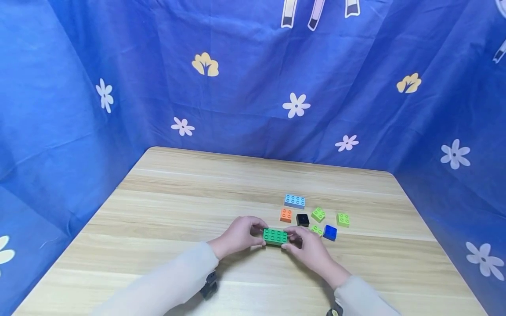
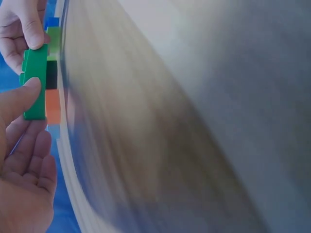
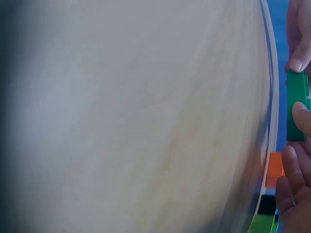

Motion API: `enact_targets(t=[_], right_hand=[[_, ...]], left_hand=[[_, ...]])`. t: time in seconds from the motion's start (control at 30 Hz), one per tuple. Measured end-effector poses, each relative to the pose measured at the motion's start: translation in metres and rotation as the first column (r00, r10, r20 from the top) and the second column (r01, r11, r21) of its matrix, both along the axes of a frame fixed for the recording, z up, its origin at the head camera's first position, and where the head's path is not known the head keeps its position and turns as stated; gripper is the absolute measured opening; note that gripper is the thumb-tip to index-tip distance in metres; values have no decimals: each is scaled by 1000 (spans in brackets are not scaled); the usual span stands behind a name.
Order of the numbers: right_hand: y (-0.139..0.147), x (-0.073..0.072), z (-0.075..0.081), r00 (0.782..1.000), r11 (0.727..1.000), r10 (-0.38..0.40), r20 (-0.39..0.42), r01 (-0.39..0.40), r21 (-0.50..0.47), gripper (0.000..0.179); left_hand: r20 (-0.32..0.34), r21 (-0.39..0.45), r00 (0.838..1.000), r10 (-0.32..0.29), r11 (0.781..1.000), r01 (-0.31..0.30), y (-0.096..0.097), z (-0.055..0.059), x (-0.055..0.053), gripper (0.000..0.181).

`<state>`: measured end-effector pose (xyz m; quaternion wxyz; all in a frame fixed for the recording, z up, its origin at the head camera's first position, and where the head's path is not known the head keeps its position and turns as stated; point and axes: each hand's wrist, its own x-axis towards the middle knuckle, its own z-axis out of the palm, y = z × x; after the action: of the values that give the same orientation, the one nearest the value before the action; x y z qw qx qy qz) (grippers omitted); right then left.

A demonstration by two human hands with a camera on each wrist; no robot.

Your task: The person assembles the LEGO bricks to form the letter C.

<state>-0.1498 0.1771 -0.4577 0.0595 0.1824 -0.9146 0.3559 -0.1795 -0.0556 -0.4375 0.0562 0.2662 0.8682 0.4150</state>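
Note:
A green two-by-four toy brick is held between my two hands, studs facing up in the head view. My left hand pinches its left end between thumb and fingers. At the other end, my right hand grips it the same way. Seen from the left wrist, the green brick has the left thumb flat on its side, with the right hand at its far end. In the right wrist view the green brick shows only partly behind the right thumb.
Behind my hands on the wooden table lie a light blue brick, an orange brick, a black brick, a dark blue brick and lime bricks. A blue patterned cloth surrounds the table.

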Motion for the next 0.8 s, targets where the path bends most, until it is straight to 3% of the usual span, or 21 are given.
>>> enact_targets(t=[0.33, 0.8], right_hand=[[-22, -11, -4, 997, 996, 77, -11, -77, 40, 40], [-37, -19, -6, 991, 991, 135, 20, -135, 21, 36]], left_hand=[[-9, -2, 999, 33, 999, -33, -25, -3, 0, 33], [-16, -19, 996, 87, 996, -87, -38, -6, 1, 32]])
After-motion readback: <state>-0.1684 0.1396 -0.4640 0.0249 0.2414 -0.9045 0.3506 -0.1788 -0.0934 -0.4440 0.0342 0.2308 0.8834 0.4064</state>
